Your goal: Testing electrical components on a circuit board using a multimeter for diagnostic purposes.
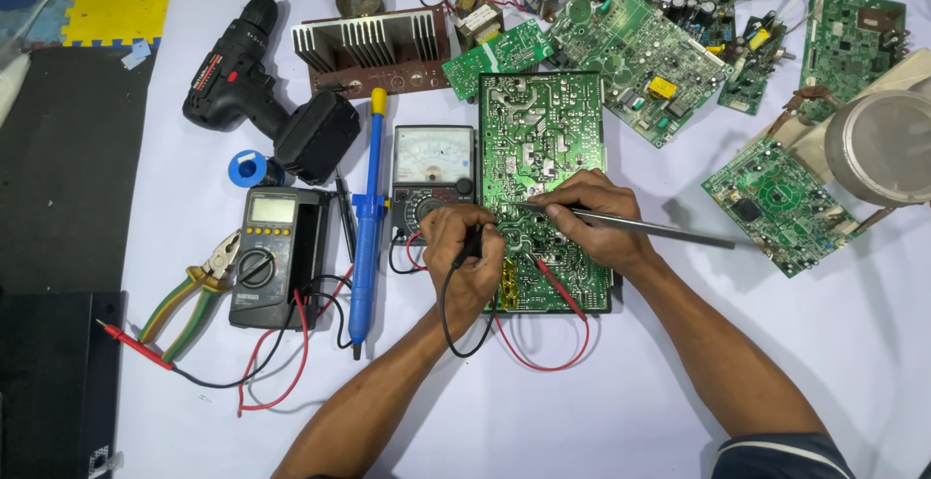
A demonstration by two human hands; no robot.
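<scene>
A green circuit board [539, 130] lies solder side up in the middle of the white table. My left hand [464, 251] grips a black test probe, its tip touching the board's left edge; the black lead loops down from it. My right hand [587, 217] holds a long grey metal rod [669, 231] like a pen, its tip on the board's middle. A red lead [558, 290] runs under that hand and curls below the board. An analog meter [433, 176] sits just left of the board.
A digital multimeter [270, 256], a blue desoldering pump [368, 217], pliers [194, 290] and a black cordless drill [262, 91] lie at the left. A finned heat sink [369, 43] and several more circuit boards [640, 47] ring the back and right, beside a metal pot [882, 144].
</scene>
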